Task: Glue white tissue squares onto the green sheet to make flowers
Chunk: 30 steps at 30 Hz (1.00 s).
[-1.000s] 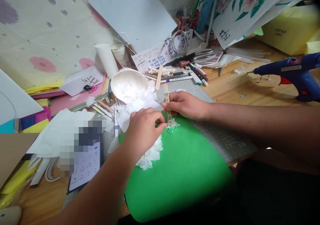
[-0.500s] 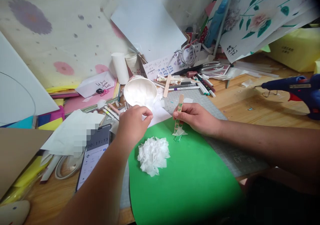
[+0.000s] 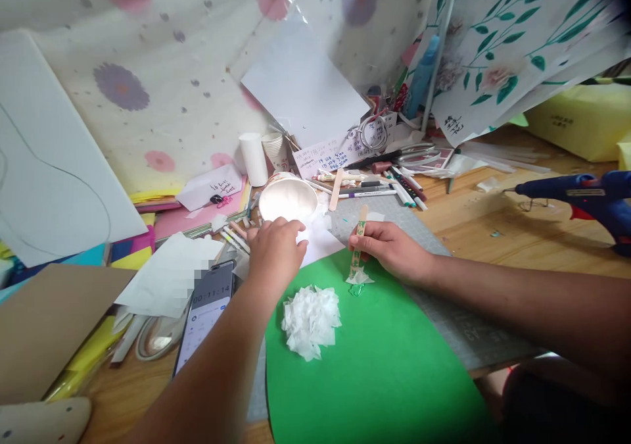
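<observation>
My right hand (image 3: 392, 250) grips a wooden craft stick (image 3: 363, 220) upright, with printed green markings on it. A small white tissue piece (image 3: 359, 277) is at its lower end, just above a patch of glossy glue (image 3: 355, 290) on the green paper (image 3: 374, 365). To the left on that paper sits a ruffled cluster of white tissue pieces (image 3: 311, 322). My left hand (image 3: 277, 253) is in front of a white paper bowl (image 3: 288, 189), its thumb and index finger apart and nothing visible between them. The other left fingers are partly hidden.
A blue glue gun (image 3: 572, 191) stands on the right. Pens (image 3: 404, 187) and another craft stick (image 3: 336, 189) lie behind the green paper. A phone (image 3: 210, 309) lies at left by white paper sheets (image 3: 165, 273). Paper cups (image 3: 253, 159) stand behind the bowl.
My left hand has opened from a pinch near the bowl. My right hand keeps the stick over the glue patch. The whole view has shifted, moving the scene slightly right and down.
</observation>
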Each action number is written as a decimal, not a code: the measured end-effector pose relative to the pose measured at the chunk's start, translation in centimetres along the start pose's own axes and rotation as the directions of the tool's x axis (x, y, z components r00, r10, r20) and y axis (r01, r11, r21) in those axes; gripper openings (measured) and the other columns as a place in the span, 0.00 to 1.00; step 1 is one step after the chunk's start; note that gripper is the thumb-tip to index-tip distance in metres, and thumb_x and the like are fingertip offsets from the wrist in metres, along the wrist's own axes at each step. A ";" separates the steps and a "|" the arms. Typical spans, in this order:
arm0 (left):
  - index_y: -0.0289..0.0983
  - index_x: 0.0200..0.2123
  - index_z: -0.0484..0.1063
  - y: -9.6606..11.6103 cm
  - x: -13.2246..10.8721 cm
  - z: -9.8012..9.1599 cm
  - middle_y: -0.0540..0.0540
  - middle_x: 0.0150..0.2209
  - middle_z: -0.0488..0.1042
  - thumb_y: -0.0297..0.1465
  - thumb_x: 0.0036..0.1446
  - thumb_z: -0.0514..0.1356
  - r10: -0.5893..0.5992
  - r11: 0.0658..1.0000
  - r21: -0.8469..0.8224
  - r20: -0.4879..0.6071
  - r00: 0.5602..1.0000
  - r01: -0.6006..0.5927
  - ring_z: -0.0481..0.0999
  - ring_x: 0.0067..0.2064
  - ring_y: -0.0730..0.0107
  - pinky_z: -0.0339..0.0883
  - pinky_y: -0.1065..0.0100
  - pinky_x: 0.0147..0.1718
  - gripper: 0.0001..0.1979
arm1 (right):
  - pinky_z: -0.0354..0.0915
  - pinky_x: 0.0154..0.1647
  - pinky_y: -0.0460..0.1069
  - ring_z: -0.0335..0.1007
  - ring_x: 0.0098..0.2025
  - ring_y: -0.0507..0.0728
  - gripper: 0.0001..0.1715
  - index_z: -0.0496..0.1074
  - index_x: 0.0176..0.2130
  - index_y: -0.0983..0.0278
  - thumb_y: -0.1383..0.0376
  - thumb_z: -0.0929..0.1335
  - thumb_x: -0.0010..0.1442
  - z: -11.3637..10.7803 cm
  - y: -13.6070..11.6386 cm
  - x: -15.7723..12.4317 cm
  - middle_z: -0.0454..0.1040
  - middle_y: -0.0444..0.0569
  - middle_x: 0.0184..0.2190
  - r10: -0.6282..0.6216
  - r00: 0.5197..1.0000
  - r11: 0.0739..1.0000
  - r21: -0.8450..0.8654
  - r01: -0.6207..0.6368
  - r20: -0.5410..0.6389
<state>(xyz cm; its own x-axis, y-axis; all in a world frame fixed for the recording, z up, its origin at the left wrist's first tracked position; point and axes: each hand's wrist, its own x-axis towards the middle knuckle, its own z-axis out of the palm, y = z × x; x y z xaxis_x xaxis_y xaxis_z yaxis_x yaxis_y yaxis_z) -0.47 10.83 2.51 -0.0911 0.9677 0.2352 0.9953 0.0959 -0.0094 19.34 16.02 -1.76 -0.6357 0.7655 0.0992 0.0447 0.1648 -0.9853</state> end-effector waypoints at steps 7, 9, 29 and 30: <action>0.35 0.32 0.74 1.1 3.6 0.9 0.35 0.35 0.76 0.43 0.49 0.60 -0.080 0.994 0.069 -0.056 0.995 0.084 0.73 0.41 0.43 0.58 0.48 0.43 0.16 | 0.56 0.26 0.47 0.57 0.24 0.50 0.19 0.65 0.25 0.65 0.52 0.64 0.55 0.0 0.4 0.1 0.62 0.42 0.21 -0.019 1.000 1.000 0.017 0.019 0.000; 0.36 0.30 0.75 1.2 4.1 1.0 0.36 0.35 0.77 0.38 0.49 0.60 -0.095 0.994 0.057 -0.051 0.994 0.097 0.73 0.42 0.45 0.58 0.49 0.43 0.11 | 0.56 0.26 0.46 0.57 0.24 0.50 0.18 0.65 0.25 0.65 0.53 0.64 0.55 -0.1 0.4 0.1 0.61 0.42 0.20 -0.022 1.000 1.000 0.018 0.022 -0.001; 0.40 0.25 0.71 2.6 -3.7 -0.5 0.52 0.28 0.76 0.28 0.51 0.60 0.184 0.938 -0.322 0.141 0.973 -0.131 0.73 0.36 0.65 0.60 0.63 0.40 0.05 | 0.55 0.26 0.46 0.56 0.23 0.49 0.17 0.66 0.25 0.65 0.54 0.65 0.55 -0.2 0.0 0.0 0.62 0.41 0.20 -0.029 1.000 1.000 -0.005 0.029 -0.005; 0.40 0.25 0.71 2.7 -3.8 -0.6 0.52 0.29 0.76 0.27 0.52 0.60 0.216 0.939 -0.301 0.144 0.966 -0.165 0.72 0.37 0.65 0.58 0.61 0.41 0.05 | 0.55 0.25 0.46 0.56 0.23 0.49 0.17 0.66 0.25 0.65 0.54 0.65 0.55 -0.2 0.0 0.0 0.61 0.41 0.20 -0.030 1.000 1.000 -0.010 0.030 -0.007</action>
<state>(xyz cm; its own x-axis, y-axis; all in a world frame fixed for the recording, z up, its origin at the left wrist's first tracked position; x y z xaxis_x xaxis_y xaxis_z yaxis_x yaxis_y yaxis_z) 2.60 7.30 2.15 0.1223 0.9888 0.0852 0.9594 -0.1398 0.2451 19.49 16.12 -1.75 -0.6312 0.7648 0.1294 0.0339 0.1939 -0.9804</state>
